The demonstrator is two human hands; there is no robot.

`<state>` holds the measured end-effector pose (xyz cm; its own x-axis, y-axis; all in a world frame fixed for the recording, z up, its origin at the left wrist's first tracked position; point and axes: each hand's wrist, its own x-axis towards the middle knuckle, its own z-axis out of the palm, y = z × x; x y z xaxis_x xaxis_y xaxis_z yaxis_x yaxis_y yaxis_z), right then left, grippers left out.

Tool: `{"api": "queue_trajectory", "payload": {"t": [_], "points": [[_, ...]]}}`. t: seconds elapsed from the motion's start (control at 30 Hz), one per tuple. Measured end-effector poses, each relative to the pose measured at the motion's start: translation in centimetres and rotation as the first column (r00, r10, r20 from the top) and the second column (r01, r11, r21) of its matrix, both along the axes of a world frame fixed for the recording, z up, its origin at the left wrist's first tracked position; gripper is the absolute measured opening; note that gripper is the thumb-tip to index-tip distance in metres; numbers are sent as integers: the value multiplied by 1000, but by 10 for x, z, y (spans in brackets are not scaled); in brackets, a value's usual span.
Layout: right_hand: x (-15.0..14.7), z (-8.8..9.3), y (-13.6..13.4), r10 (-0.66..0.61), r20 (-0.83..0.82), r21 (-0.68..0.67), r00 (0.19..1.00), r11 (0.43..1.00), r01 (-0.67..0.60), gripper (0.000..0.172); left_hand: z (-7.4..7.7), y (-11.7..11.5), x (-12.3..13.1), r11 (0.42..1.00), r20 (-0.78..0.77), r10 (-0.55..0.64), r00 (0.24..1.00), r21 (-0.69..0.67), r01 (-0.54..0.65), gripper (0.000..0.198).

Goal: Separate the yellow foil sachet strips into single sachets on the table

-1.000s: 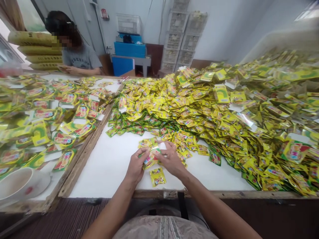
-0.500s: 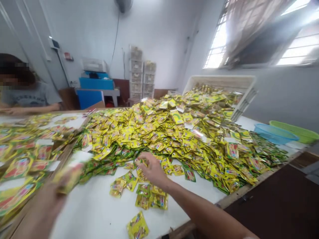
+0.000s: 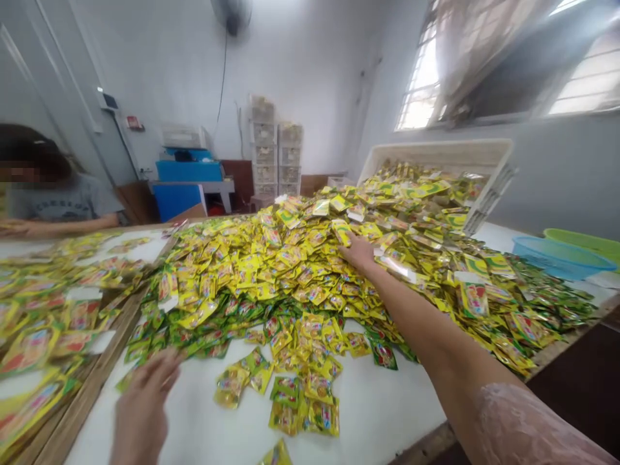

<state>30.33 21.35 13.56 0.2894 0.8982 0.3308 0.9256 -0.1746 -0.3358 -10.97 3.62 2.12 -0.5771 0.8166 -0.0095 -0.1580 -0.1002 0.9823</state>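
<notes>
A large heap of small yellow and green packets (image 3: 290, 258) covers the back of the white table (image 3: 194, 420). My right hand (image 3: 359, 252) is stretched onto the heap, its fingers closed at the edge of a larger yellow packet (image 3: 341, 231). Low on the left, my left hand (image 3: 145, 400) hovers over the white surface near green packets (image 3: 194, 345). It is blurred; its fingers look apart and no packet shows in them. Between my hands, several loose small packets (image 3: 305, 387) lie in front of the heap.
A tipped white crate (image 3: 436, 152) spills packets at the back right, beside blue (image 3: 557, 255) and green (image 3: 586, 244) baskets. A wooden edge (image 3: 104, 361) divides off the left table, where larger packets (image 3: 36, 345) lie. Another person (image 3: 62, 200) sits at the far left.
My right hand has moved from the front of the heap up and back to the larger packet. The white-topped packet in my left hand has gone from it, and that hand has swung right.
</notes>
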Motion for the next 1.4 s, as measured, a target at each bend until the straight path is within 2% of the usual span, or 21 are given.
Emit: {"api": "queue_trajectory", "payload": {"t": [0.07, 0.13, 0.17, 0.23, 0.27, 0.33, 0.37, 0.4, 0.43, 0.47, 0.5, 0.6, 0.63, 0.7, 0.83, 0.93, 1.07, 1.2, 1.23, 1.3, 1.4], "points": [[-20, -12, -14, 91, -44, 63, 995, 994, -88, 50, -9, -7, 27, 988, 140, -2, 990, -153, 24, 44], [-52, -29, -41, 278, -173, 186, 945, 951, -246, 50, -10, -16, 54, 973, 178, -69, 982, -206, 105, 47], [-71, -39, -59, 384, -261, 237, 886, 915, -327, 51, -8, -18, 66, 966, 191, -109, 975, -212, 150, 50], [-112, -59, -101, 537, -452, 224, 712, 841, -493, 47, -6, -22, 85, 944, 274, -198, 941, -206, 259, 54], [-132, -68, -122, 580, -541, 197, 609, 791, -579, 43, -5, -23, 91, 928, 334, -245, 910, -192, 321, 55], [-164, -86, -157, 640, -646, 124, 416, 625, -770, 36, -7, -26, 96, 900, 440, -319, 839, -136, 414, 51], [-175, -93, -168, 663, -652, 88, 367, 547, -832, 32, -9, -28, 94, 898, 467, -331, 820, -111, 426, 49], [-181, -98, -173, 684, -640, 60, 349, 498, -865, 30, -10, -31, 91, 905, 475, -325, 818, -95, 415, 48], [-184, -102, -172, 703, -615, 40, 358, 481, -876, 28, -11, -34, 85, 919, 469, -300, 831, -93, 384, 48], [-184, -104, -167, 712, -575, 27, 402, 508, -861, 27, -13, -37, 79, 933, 452, -264, 852, -105, 345, 48], [-181, -105, -158, 708, -521, 18, 476, 567, -823, 27, -13, -40, 72, 943, 426, -232, 875, -122, 310, 49], [-170, -107, -121, 585, -268, -65, 765, 782, -620, 24, -16, -50, 54, 949, 312, -196, 930, -180, 260, 52], [-167, -109, -111, 535, -181, -118, 825, 821, -558, 24, -17, -53, 51, 946, 276, -194, 941, -203, 255, 52], [-167, -116, -98, 478, -71, -202, 876, 853, -481, 21, -21, -59, 45, 937, 215, -202, 956, -243, 252, 51], [-173, -133, -99, 453, -78, -246, 888, 855, -457, 21, -34, -71, 35, 917, 100, -250, 963, -294, 269, 47], [-174, -140, -107, 432, -262, -168, 863, 860, -481, 32, -43, -81, 24, 905, 53, -300, 953, -302, 301, 46], [-174, -144, -119, 487, -606, 20, 630, 800, -599, 27, -44, -89, 18, 884, 61, -326, 943, -335, 327, 48], [-175, -141, -131, 470, -766, 77, 439, 745, -663, 31, -43, -93, 18, 882, 99, -310, 946, -340, 325, 53], [-174, -140, -134, 469, -766, 62, 439, 735, -676, 31, -43, -94, 17, 883, 99, -303, 948, -344, 318, 53], [-172, -135, -137, 469, -710, -30, 525, 724, -689, 30, -44, -98, 12, 881, 78, -296, 952, -363, 304, 53], [-169, -127, -140, 464, -613, -80, 640, 768, -635, 27, -40, -104, 3, 841, -84, -353, 932, -465, 277, 46]]}}
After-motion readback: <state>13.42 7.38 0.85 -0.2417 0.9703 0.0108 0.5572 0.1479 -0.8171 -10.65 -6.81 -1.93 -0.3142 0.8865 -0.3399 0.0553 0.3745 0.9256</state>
